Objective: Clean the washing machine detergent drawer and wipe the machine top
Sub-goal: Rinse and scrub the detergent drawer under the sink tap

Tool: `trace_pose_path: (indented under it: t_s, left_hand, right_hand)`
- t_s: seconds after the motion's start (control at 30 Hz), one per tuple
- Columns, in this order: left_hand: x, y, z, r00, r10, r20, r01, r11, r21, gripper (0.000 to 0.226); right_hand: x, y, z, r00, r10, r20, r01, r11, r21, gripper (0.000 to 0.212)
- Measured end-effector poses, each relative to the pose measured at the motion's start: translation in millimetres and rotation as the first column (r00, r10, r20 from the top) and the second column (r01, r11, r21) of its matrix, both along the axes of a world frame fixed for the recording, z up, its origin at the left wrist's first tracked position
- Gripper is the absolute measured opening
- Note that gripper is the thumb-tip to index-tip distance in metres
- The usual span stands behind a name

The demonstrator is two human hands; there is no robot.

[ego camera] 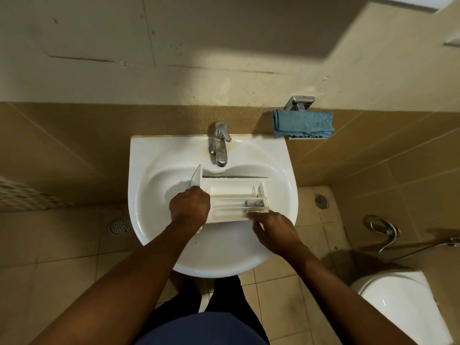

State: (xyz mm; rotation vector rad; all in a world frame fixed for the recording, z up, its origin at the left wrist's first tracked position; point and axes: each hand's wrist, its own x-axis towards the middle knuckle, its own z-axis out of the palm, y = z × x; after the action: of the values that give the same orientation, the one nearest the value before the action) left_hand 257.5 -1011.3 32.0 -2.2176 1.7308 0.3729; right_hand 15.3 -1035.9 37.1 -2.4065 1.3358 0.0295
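White plastic forms the detergent drawer [234, 188], which we hold above the bowl of the sink [154, 175], just in front of the tap [220, 145]. The drawer lies lengthwise across the sink, open side up, with its front panel at the sink's left and tilted upward.

Our left hand [189, 205] grips the drawer at the end next to that panel, fingers curled over the near wall and knuckles up. Our right hand [273, 230] rests against the near wall at the drawer's other end, toward the sink's right. Its fingers are blurred, so we cannot tell whether they pinch the wall or only press on it. A small grey part [254, 202] sits in the narrow near compartment, just beyond the right fingers.

Behind the sink's right corner, a folded blue cloth [302, 123] lies on a small wall shelf under a metal bracket [298, 102]. On the floor left of the sink is a round drain [119, 225]. Right of the sink, well apart, a metal hose [388, 235] hangs on the wall, and a white toilet [398, 302] stands nearer to us.
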Motion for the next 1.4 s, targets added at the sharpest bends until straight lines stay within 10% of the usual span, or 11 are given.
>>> trace_pose_path:
  t_s: [0.53, 1.4]
  left_hand:
    - [-2.9, -1.8, -1.9, 0.999, 0.039, -0.001, -0.039, 0.999, 0.011, 0.019]
    - [-3.9, -1.6, 1.2, 1.0, 0.015, 0.025, -0.015, 1.0, 0.01, 0.02]
  right_hand:
    - [-34.9, -21.1, -0.8, 0.986, -0.162, 0.05, 0.16, 0.987, 0.033, 0.035]
    - [7.3, 1.9, -26.3, 0.998, 0.023, -0.065, -0.037, 0.975, -0.219, 0.023]
